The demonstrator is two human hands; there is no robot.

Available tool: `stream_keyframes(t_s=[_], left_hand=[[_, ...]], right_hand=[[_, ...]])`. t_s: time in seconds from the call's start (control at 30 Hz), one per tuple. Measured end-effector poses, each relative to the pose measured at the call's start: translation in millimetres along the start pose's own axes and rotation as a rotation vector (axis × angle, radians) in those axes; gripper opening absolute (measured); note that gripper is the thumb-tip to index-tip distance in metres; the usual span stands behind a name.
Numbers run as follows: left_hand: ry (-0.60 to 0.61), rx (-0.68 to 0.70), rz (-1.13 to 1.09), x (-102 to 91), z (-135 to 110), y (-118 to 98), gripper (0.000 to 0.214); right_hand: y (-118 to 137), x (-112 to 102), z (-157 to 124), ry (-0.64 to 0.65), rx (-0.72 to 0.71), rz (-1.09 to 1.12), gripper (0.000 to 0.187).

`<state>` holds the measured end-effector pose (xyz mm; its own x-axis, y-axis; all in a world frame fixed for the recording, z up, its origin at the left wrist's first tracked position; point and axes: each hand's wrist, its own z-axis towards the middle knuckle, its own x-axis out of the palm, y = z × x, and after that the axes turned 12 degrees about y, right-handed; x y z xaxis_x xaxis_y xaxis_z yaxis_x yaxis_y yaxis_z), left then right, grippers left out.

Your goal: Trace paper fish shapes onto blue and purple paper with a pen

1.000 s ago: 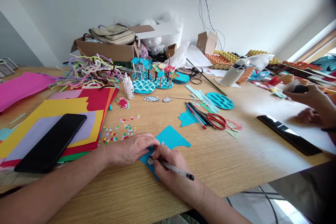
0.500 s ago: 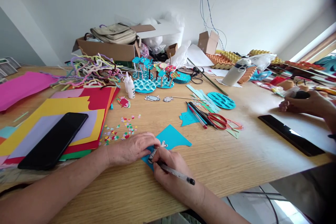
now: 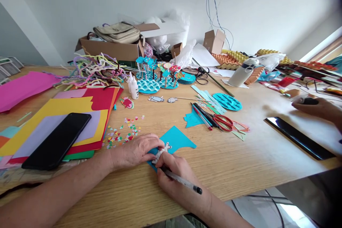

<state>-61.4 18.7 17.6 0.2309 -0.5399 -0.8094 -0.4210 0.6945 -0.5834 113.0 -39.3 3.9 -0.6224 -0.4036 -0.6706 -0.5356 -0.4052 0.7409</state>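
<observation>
A pen (image 3: 184,181) with a clear barrel and dark end cap is gripped in my right hand (image 3: 177,169), its writing end hidden by my fingers. Under both hands lies a piece of blue paper (image 3: 179,139) with a curved cut edge. On top of it is a small white fish cutout (image 3: 160,152) with dark outlines. The thumb and curled fingers of my left hand (image 3: 136,151) press the cutout against the blue paper. Part of the fish is covered by my fingers.
Paper confetti (image 3: 125,133) lies beyond my left hand. A black phone (image 3: 57,140) rests on coloured sheets at left. Red-handled scissors (image 3: 223,122) and several pens lie ahead right. Glue bottles (image 3: 134,89) stand farther back. At right, another person's hand (image 3: 317,108) is near a dark glossy slab (image 3: 299,137).
My right hand and the pen have shifted slightly right and down, and more of the fish cutout shows. The other person's hand has moved right. The camera view has shifted slightly.
</observation>
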Motion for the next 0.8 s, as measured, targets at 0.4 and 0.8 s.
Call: stream_keyframes(t_s=[0.4, 0.8], left_hand=[[0.046, -0.020, 0.012, -1.6, 0.5, -0.9, 0.025], [0.040, 0.037, 0.010, 0.4, 0.4, 2.9, 0.018]], right_hand=[[-4.9, -3.8, -8.6, 0.011, -0.006, 0.022, 0.014], [-6.3, -14.6, -9.7, 0.022, 0.024, 0.027, 0.013]])
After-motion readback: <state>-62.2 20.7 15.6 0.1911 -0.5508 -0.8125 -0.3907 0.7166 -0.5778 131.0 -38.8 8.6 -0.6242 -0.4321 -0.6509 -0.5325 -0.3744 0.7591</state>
